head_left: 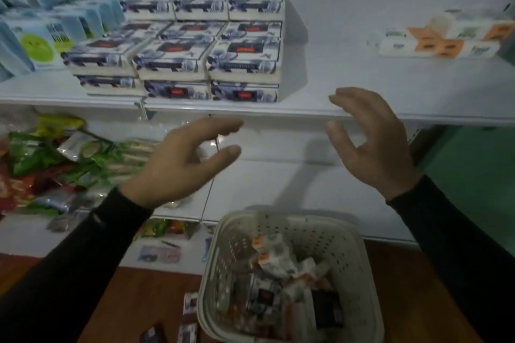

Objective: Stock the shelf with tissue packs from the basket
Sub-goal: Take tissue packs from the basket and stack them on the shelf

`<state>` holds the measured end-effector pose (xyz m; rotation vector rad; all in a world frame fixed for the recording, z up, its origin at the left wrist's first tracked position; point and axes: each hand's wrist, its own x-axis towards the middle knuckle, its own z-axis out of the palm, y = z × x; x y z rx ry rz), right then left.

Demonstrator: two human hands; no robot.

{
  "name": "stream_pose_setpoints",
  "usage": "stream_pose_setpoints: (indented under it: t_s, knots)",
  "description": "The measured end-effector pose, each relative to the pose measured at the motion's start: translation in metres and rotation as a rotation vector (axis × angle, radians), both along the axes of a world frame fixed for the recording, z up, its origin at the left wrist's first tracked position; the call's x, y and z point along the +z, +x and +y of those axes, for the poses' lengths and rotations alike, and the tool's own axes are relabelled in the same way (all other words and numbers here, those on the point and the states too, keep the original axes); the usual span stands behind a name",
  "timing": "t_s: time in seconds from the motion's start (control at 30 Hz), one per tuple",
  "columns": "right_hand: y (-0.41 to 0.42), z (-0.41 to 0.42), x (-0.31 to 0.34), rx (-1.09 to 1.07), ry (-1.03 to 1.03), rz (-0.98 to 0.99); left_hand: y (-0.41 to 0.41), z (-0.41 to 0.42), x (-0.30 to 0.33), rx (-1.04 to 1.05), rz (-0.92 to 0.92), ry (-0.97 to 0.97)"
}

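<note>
Blue-and-white floral tissue packs (178,61) stand stacked in rows on the white shelf (348,86). A white perforated basket (223,253) sits on the floor below, holding several small tissue packs (267,295), some floral, some orange and white. My left hand (181,164) hovers in front of the shelf edge, fingers loosely spread, holding nothing. My right hand (370,139) is raised to the right of it, fingers relaxed and empty, just in front of the shelf lip. Both hands are above the basket.
Orange-and-white tissue packs (440,39) lie at the shelf's right end. Light-blue packs (36,42) stand at the left. Green and red snack bags (41,159) fill the lower shelf's left side. A few small packs (189,312) lie on the wooden floor beside the basket.
</note>
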<state>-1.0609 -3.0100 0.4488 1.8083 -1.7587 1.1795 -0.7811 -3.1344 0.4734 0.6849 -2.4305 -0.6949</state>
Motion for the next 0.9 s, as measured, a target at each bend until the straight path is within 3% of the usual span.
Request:
stream_pose_setpoints:
  t_s: [0.13, 0.37, 0.47, 0.6, 0.77, 0.9]
  knots:
    - [0.009, 0.028, -0.058, 0.041, 0.243, -0.123, -0.020, 0.017, -0.072, -0.053, -0.192, 0.148]
    - [0.029, 0.059, -0.192, 0.078, 0.951, -0.286, -0.049, 0.032, -0.214, -0.022, -0.708, 0.377]
    - [0.048, 0.065, -0.254, 0.057, 1.240, -0.402, -0.050, 0.044, -0.271, 0.002, -0.806, 0.561]
    - [0.073, 0.055, -0.331, 0.097, 1.405, -0.491, -0.047, 0.055, -0.338, 0.044, -0.923, 0.682]
    - [0.103, 0.042, -0.403, 0.064, 1.477, -0.786, -0.048, 0.067, -0.398, 0.180, -0.993, 0.814]
    - [0.115, 0.041, -0.420, 0.099, 1.475, -0.868, -0.050, 0.073, -0.410, 0.205, -0.993, 0.808]
